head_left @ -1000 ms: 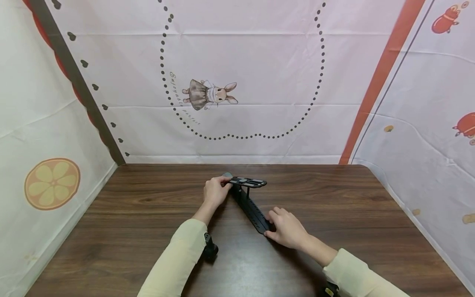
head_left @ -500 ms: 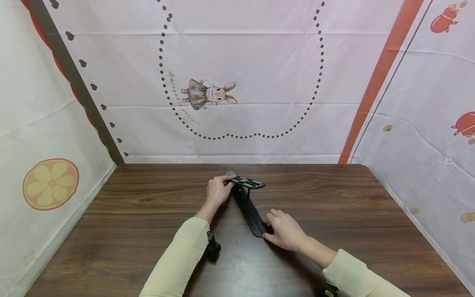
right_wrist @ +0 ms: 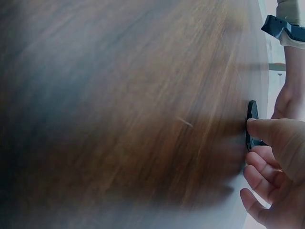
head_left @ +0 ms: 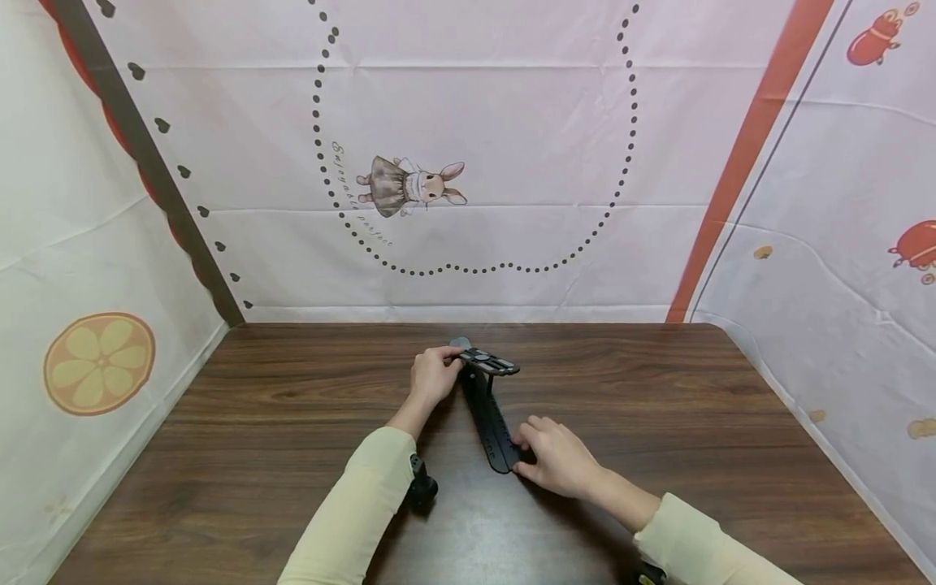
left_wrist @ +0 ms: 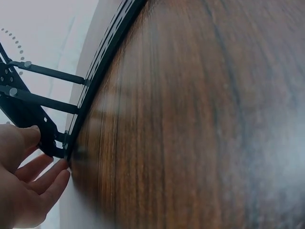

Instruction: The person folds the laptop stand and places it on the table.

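Note:
A black folding stand [head_left: 488, 422] lies on the table, its long slotted base running from the far side toward me. Thin struts [left_wrist: 53, 72] hold a smaller padded plate [head_left: 491, 362] above the base's far part. My left hand [head_left: 433, 375] pinches the stand near that plate; in the left wrist view its thumb lies on a dark perforated piece [left_wrist: 43, 126] and the other fingers reach toward the base's end. At the base's near end, my right hand [head_left: 559, 457] pinches the edge between thumb and fingers. In the right wrist view only the dark end [right_wrist: 252, 110] shows.
The brown wood-grain table [head_left: 292, 487] ends at a printed cloth wall [head_left: 512, 203] behind, with cloth also at the left and right. A black camera [head_left: 422, 487] is strapped to the left wrist, another to the right.
The base's near end has swung left and slightly toward me, with my right hand following it. My left hand and the far end have shifted slightly right.

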Action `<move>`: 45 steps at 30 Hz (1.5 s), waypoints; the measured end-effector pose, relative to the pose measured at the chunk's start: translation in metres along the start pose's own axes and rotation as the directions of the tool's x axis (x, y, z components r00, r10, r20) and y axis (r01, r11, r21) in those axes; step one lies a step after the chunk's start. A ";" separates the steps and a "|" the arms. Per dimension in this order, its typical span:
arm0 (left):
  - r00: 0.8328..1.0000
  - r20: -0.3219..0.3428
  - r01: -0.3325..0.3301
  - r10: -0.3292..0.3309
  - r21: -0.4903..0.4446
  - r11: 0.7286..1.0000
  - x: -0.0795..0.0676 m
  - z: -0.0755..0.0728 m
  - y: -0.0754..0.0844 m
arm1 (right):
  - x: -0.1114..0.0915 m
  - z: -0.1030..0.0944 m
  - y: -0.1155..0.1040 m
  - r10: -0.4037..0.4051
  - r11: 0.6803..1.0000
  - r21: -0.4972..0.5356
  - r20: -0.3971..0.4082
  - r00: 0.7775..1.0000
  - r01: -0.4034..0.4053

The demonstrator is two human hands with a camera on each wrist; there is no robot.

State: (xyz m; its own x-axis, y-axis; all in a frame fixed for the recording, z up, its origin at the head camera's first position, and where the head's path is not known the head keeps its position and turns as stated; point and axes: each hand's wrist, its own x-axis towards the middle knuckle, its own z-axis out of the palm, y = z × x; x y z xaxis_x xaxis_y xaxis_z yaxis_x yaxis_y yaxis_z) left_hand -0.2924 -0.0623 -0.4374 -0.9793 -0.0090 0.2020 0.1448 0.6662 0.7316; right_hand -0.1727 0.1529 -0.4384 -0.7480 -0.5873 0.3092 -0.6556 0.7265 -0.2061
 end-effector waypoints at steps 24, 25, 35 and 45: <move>1.000 0.022 0.009 -0.010 0.015 1.000 0.002 0.002 0.005 | 0.005 -0.001 -0.003 -0.004 1.000 -0.025 0.011 1.000 0.005; 1.000 0.013 0.011 -0.011 0.012 1.000 0.001 0.002 0.005 | 0.005 -0.001 -0.003 -0.006 1.000 -0.025 0.011 1.000 0.006; 0.999 -0.053 0.001 0.000 0.011 1.000 -0.001 -0.003 0.012 | 0.005 0.000 0.000 -0.006 1.000 -0.013 0.019 1.000 0.006; 0.999 -0.033 -0.001 0.000 -0.033 0.999 0.000 0.000 0.012 | 0.005 0.000 0.003 -0.041 0.998 0.040 0.026 0.999 0.040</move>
State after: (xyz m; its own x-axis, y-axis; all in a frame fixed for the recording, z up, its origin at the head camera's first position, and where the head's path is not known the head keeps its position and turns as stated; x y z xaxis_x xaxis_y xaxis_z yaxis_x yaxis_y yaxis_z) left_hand -0.2909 -0.0548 -0.4289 -0.9742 -0.0337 0.2231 0.1502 0.6409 0.7528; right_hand -0.1787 0.1524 -0.4375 -0.7230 -0.6255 0.2933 -0.6884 0.6878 -0.2302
